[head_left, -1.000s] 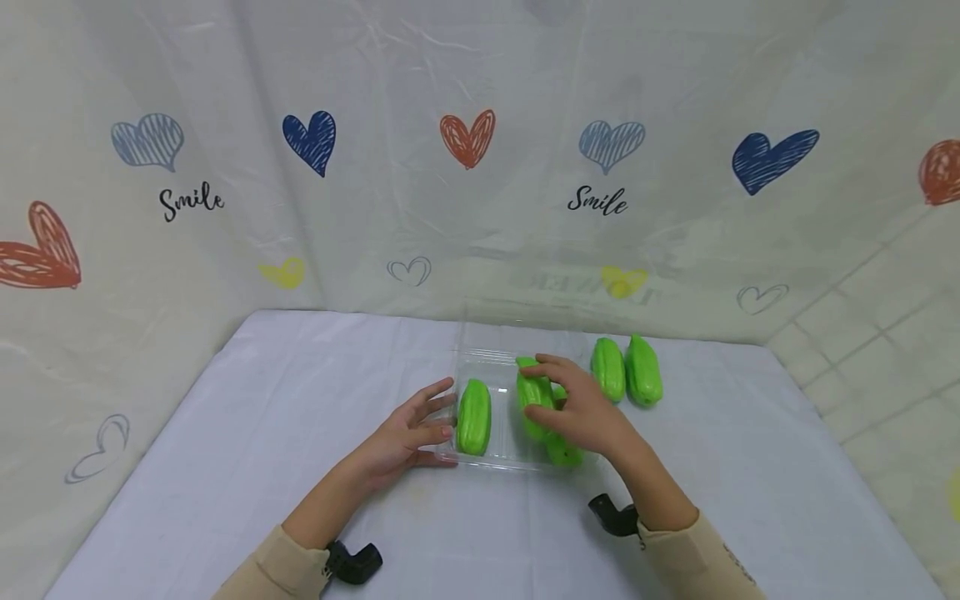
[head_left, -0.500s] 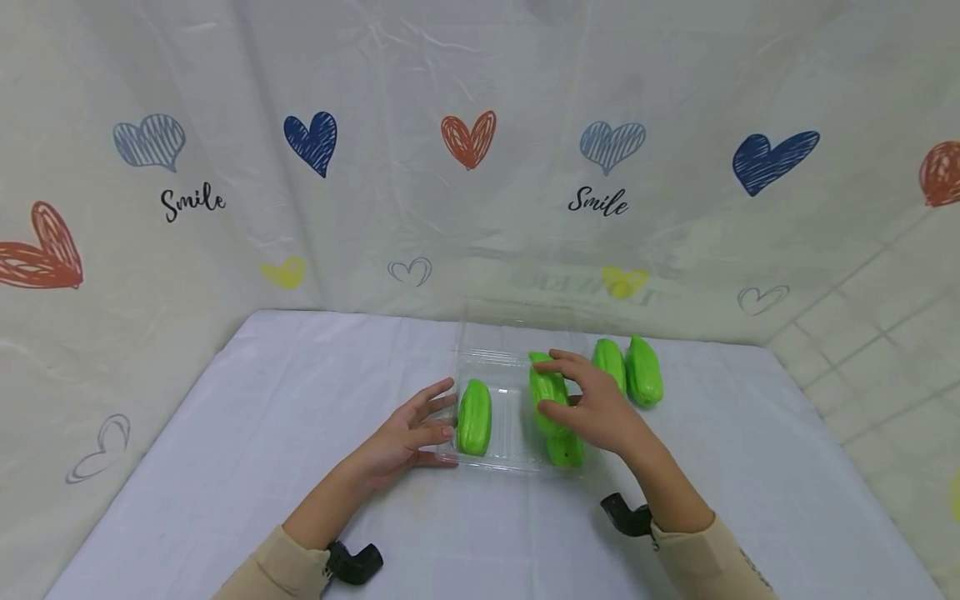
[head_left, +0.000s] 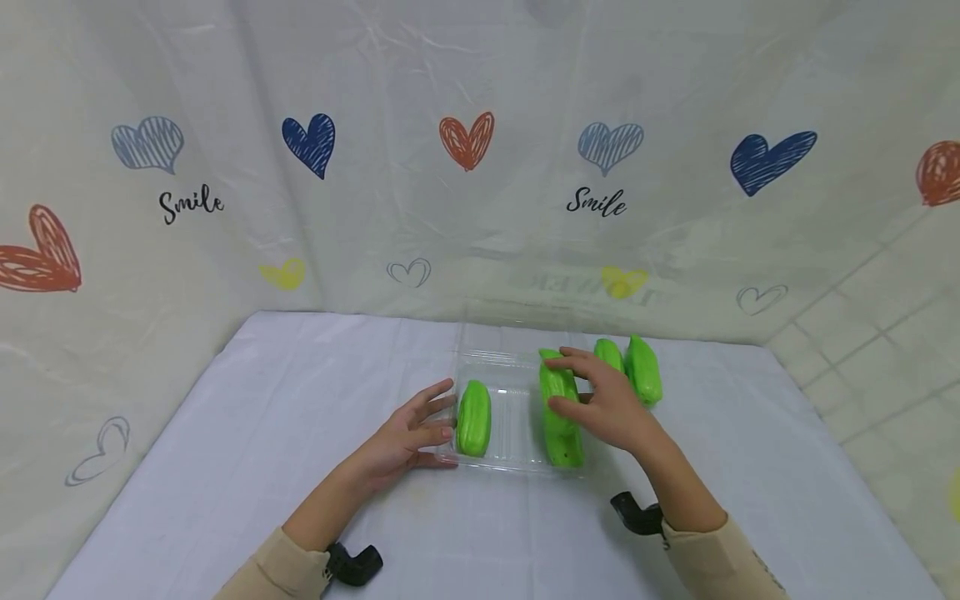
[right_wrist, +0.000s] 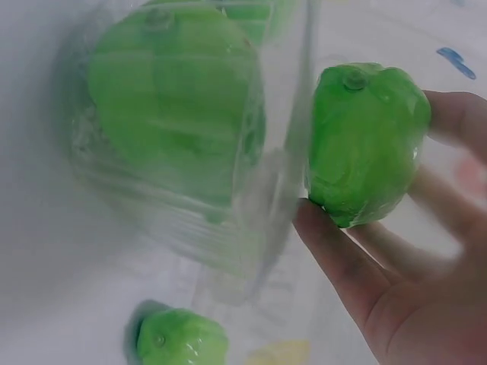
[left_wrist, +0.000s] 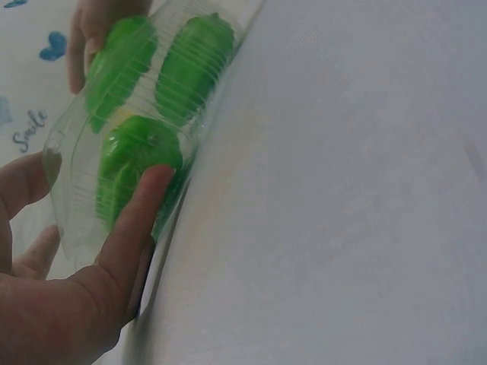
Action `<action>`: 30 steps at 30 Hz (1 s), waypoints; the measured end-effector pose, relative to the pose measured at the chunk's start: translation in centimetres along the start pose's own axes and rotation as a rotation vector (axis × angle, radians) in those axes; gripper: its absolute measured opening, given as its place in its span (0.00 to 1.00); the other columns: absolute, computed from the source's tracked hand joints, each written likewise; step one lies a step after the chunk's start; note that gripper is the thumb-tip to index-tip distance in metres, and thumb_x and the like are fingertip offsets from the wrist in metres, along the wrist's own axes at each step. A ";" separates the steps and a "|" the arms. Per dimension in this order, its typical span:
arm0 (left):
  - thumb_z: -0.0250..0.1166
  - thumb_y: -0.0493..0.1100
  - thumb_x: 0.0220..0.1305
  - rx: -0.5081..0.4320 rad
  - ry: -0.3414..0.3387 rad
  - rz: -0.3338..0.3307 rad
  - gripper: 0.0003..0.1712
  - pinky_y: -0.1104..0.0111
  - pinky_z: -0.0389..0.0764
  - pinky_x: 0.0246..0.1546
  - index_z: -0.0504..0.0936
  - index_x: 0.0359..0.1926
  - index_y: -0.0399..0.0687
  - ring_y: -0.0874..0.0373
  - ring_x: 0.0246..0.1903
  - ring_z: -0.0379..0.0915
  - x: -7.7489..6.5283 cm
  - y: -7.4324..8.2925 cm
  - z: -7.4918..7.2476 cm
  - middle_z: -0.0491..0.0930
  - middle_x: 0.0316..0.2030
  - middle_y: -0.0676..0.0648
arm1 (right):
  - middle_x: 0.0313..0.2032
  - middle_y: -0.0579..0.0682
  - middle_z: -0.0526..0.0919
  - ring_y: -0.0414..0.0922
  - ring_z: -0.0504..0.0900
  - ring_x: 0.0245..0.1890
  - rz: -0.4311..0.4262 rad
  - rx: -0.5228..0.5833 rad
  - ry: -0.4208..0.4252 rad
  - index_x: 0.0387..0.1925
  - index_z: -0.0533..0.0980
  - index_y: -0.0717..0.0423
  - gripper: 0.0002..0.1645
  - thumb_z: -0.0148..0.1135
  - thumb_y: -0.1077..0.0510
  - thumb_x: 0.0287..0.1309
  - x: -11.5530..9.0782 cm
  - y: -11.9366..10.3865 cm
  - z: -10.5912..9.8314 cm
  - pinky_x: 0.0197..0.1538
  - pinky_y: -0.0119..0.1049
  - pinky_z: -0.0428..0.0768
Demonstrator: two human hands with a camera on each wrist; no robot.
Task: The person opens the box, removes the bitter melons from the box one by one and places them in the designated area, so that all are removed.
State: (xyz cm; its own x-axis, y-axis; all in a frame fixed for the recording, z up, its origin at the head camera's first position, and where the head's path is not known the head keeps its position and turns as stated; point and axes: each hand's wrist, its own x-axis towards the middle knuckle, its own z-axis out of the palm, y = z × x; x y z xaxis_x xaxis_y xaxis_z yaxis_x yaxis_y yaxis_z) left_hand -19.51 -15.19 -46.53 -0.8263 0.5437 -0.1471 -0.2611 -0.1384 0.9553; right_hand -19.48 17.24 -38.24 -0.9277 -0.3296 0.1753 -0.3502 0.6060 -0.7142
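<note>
An open clear plastic box stands on the table. My left hand rests against its left side, fingers spread and touching the wall. One long green ribbed fruit lies inside at the left. A second green fruit lies at the right, partly covered from above. Over that one, my right hand holds another green ribbed fruit between thumb and fingers. In the right wrist view it sits above the rim, beside the box wall.
Hinged at the back, the clear lid stands up towards the printed backdrop. Two more green fruits lie on the white cloth to the right of the box, one partly behind my right hand.
My right hand has moved to the right with the green fruit, from nearer the box's middle to over the fruit at the right side. The left hand has stayed still.
</note>
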 end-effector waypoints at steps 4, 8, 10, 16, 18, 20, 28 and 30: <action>0.60 0.34 0.69 -0.004 -0.004 0.005 0.45 0.47 0.82 0.53 0.50 0.79 0.61 0.37 0.73 0.52 -0.1 0.0 0.0 0.46 0.78 0.45 | 0.72 0.55 0.64 0.59 0.66 0.69 0.021 0.013 0.014 0.63 0.75 0.50 0.30 0.70 0.55 0.59 -0.1 0.2 -0.5 0.54 0.56 0.83; 0.59 0.33 0.69 -0.006 -0.007 0.006 0.45 0.47 0.82 0.53 0.49 0.79 0.61 0.37 0.74 0.51 0.0 0.0 0.1 0.46 0.78 0.45 | 0.72 0.57 0.63 0.61 0.67 0.69 0.024 0.012 0.017 0.63 0.75 0.51 0.30 0.69 0.55 0.59 -0.3 0.4 -0.9 0.54 0.56 0.83; 0.60 0.33 0.69 -0.007 -0.005 0.004 0.45 0.47 0.82 0.53 0.49 0.79 0.61 0.37 0.74 0.51 0.0 0.0 0.1 0.45 0.78 0.45 | 0.73 0.56 0.63 0.60 0.66 0.69 0.028 0.009 0.014 0.63 0.74 0.51 0.30 0.69 0.54 0.60 -0.4 0.4 -1.0 0.54 0.56 0.83; 0.60 0.34 0.69 -0.006 -0.001 0.003 0.45 0.47 0.82 0.53 0.50 0.79 0.61 0.37 0.74 0.51 0.0 -0.1 0.1 0.46 0.78 0.45 | 0.73 0.56 0.62 0.61 0.65 0.70 0.050 0.007 0.026 0.64 0.74 0.51 0.30 0.68 0.52 0.62 -1.0 0.7 -1.8 0.56 0.59 0.81; 0.60 0.34 0.69 -0.002 0.001 0.001 0.45 0.47 0.82 0.53 0.50 0.79 0.61 0.37 0.74 0.51 0.0 -0.1 0.2 0.46 0.78 0.45 | 0.73 0.57 0.62 0.62 0.66 0.69 0.053 -0.007 0.032 0.64 0.74 0.51 0.30 0.67 0.51 0.62 -1.2 0.9 -2.1 0.56 0.60 0.80; 0.60 0.34 0.69 0.000 0.002 0.001 0.45 0.47 0.82 0.53 0.50 0.79 0.61 0.37 0.74 0.51 0.0 0.0 0.2 0.46 0.78 0.45 | 0.73 0.57 0.62 0.62 0.67 0.69 0.055 -0.024 0.039 0.64 0.73 0.51 0.30 0.67 0.50 0.63 -1.3 1.0 -2.5 0.55 0.59 0.81; 0.61 0.34 0.69 -0.004 0.005 0.003 0.45 0.47 0.82 0.53 0.50 0.79 0.61 0.37 0.73 0.52 -0.1 0.0 0.1 0.47 0.78 0.45 | 0.73 0.57 0.63 0.62 0.69 0.67 0.063 -0.076 0.069 0.64 0.74 0.50 0.30 0.67 0.49 0.63 -1.5 1.5 -3.6 0.53 0.57 0.83; 0.61 0.34 0.69 -0.004 0.005 0.005 0.45 0.47 0.82 0.53 0.50 0.79 0.61 0.37 0.73 0.52 -0.1 0.0 0.1 0.47 0.78 0.45 | 0.73 0.57 0.63 0.62 0.69 0.67 0.069 -0.079 0.073 0.65 0.74 0.51 0.30 0.67 0.49 0.63 -1.6 1.5 -3.9 0.53 0.57 0.83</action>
State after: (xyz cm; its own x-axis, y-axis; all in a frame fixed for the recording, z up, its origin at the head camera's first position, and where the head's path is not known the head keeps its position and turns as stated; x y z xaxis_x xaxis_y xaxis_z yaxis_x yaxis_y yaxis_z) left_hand -19.39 -15.13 -46.49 -0.8302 0.5385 -0.1441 -0.2595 -0.1446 0.9548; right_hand -19.01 21.48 -36.93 -0.9560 -0.2327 0.1786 -0.2913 0.6817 -0.6711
